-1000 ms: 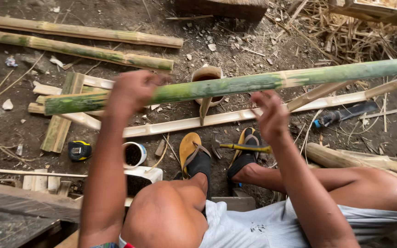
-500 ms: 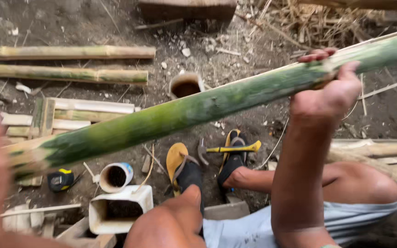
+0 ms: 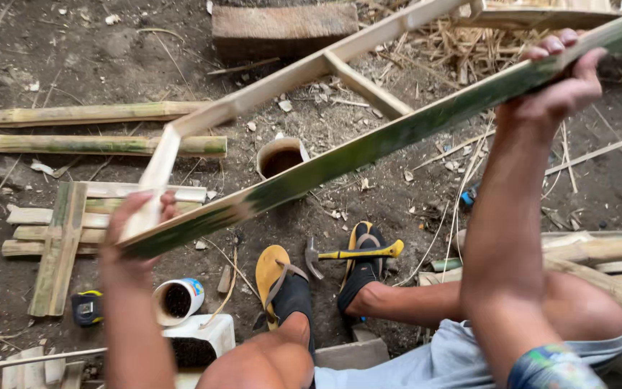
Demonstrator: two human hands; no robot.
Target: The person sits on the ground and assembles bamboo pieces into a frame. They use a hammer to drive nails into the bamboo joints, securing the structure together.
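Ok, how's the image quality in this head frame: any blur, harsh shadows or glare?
Head view: soft, even daylight, no glare and no hard shadows on the dirt ground; the left hand is slightly smeared by motion, the right hand and the green bamboo strip read fairly sharp; the hammer is crisp; the near thighs at the bottom edge look enlarged by the wide lens.

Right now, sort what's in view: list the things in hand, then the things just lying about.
In hand:
- green bamboo slat, gripped by the left hand and the right hand
- pale bamboo frame, touching the left hand

Lying about:
- hammer
- tape measure
- two bamboo poles
- stacked slats
- round cup
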